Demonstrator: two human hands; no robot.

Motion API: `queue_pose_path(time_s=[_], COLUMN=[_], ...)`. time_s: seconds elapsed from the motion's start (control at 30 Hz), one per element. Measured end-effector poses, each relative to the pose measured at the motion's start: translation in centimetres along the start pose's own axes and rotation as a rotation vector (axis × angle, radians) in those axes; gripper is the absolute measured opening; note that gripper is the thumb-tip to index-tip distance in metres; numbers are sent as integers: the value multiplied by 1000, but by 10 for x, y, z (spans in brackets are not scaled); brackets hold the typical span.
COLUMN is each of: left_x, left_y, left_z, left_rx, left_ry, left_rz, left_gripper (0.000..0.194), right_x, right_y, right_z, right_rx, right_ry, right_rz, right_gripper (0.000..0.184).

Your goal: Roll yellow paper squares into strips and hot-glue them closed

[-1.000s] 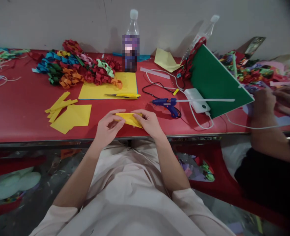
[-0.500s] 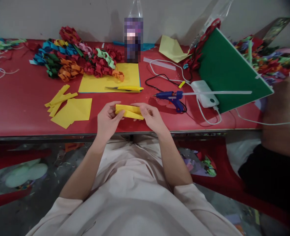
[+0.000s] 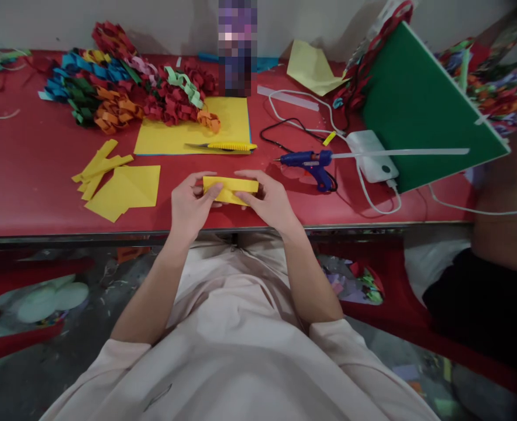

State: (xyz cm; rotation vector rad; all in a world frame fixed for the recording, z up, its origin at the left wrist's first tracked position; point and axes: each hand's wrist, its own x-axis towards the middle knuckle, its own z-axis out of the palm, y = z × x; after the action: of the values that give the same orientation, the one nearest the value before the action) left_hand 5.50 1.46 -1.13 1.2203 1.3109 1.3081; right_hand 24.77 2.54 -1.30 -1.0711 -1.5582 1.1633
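Observation:
A folded piece of yellow paper is held just above the front edge of the red table. My left hand pinches its left end, thumb on top. At the right end my right hand grips it, with the thumb pressed on the lower flap. To the left lie yellow paper squares and several folded yellow strips. Beyond my hands a yellow utility knife rests on a larger yellow sheet. A blue glue gun with a long glue stick lies to the right.
Curled paper chains in many colours lie at the back left. A white power bank with cables sits against a tilted green board. At the far right is another person's arm. A pale yellow sheet stands at the back.
My right thumb has moved left onto the paper's lower flap, and the upper flap now lies more level. The whole view has shifted slightly, so the table appears higher.

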Motion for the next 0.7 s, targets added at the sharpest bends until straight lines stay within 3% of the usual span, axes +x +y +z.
queue_pose_path(time_s=[0.2, 0.37, 0.7], left_x=[0, -1, -6], left_y=[-1, 0, 5], left_z=[-3, -5, -2], left_rx=[-39, -65, -35], left_ry=[-44, -60, 5], left_rz=[38, 29, 46], left_gripper=[51, 51, 48], right_x=[2, 5, 5], right_y=[-1, 4, 5], right_z=[-1, -1, -1], right_rx=[-26, 56, 117], right_ry=[45, 46, 9], right_rz=[-43, 11, 21], right_gripper=[39, 25, 27])
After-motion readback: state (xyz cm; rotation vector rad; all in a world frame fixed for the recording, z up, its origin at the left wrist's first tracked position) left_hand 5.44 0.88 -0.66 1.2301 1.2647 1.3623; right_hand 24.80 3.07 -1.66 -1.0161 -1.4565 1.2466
